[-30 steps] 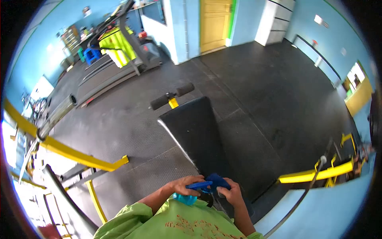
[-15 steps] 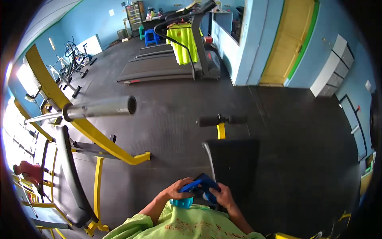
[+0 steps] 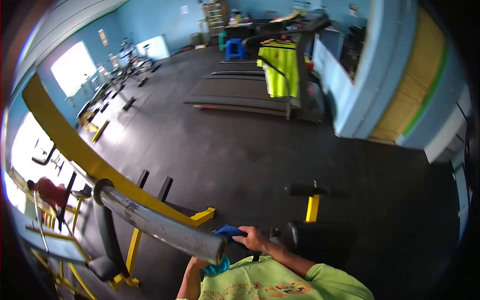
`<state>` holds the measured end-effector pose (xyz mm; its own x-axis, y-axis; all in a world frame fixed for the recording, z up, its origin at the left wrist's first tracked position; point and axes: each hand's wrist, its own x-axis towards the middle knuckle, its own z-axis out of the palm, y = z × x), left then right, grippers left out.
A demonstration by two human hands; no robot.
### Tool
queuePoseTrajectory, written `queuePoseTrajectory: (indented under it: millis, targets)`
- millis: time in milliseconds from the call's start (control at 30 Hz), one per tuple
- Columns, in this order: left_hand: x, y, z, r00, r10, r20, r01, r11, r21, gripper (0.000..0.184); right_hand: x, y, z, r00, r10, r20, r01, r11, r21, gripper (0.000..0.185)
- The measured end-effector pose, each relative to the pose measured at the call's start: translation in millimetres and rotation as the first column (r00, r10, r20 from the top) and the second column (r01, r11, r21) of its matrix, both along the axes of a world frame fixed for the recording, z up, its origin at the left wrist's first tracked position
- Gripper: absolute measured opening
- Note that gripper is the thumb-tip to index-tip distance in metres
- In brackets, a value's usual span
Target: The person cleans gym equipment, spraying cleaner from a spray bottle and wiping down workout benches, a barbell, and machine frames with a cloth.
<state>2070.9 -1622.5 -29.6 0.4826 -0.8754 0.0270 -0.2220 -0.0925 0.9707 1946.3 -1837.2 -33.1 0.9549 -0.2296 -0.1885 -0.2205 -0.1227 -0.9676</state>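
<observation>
Right hand (image 3: 254, 239) pinching a dark-blue, cloth-like item (image 3: 230, 231)
A scuffed grey cylindrical metal bar (image 3: 165, 220) hides most of the left hand (image 3: 198, 262); I cannot tell its grip.

The view has swung left, so the bar (image 3: 165, 222) now crosses before the left hand (image 3: 198, 262), mostly hiding it, and the bench (image 3: 312, 236) appears lower.

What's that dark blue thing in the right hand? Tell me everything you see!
The dark blue thing looks like soft, bunched-up cloth. The right hand holds one side of it, out beyond the green shirt. A metal bar nearer the camera seems to hide part of it, so its full shape isn't clear.
</observation>
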Motion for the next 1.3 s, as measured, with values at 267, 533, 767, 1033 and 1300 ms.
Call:
queuePoseTrajectory:
  millis: [267,533,767,1033,1300]
  targets:
    - [-16,-27,11,0.678,0.728,0.101,-0.734,0.677,0.045,0.053,127,-52,8,0.844,0.535,-0.036,-0.533,0.844,0.058,0.028]
    - [-11,-140,41,0.465,0.884,0.053,-0.884,0.459,0.092,0.049,208,-143,-4,0.662,0.745,-0.085,-0.722,0.664,0.195,0.031]
    - [52,-208,38,0.525,0.851,-0.032,-0.846,0.525,0.092,0.047,261,-218,-10,0.639,0.761,-0.114,-0.623,0.598,0.504,0.037]
    - [263,-359,11,0.946,0.299,0.122,-0.309,0.948,0.074,0.047,329,-388,-34,0.959,0.278,-0.051,-0.209,0.819,0.534,0.034]
    - [387,-662,35,0.631,-0.706,0.321,0.711,0.692,0.125,0.061,277,-541,-19,0.785,-0.620,0.017,0.573,0.736,0.360,0.038]
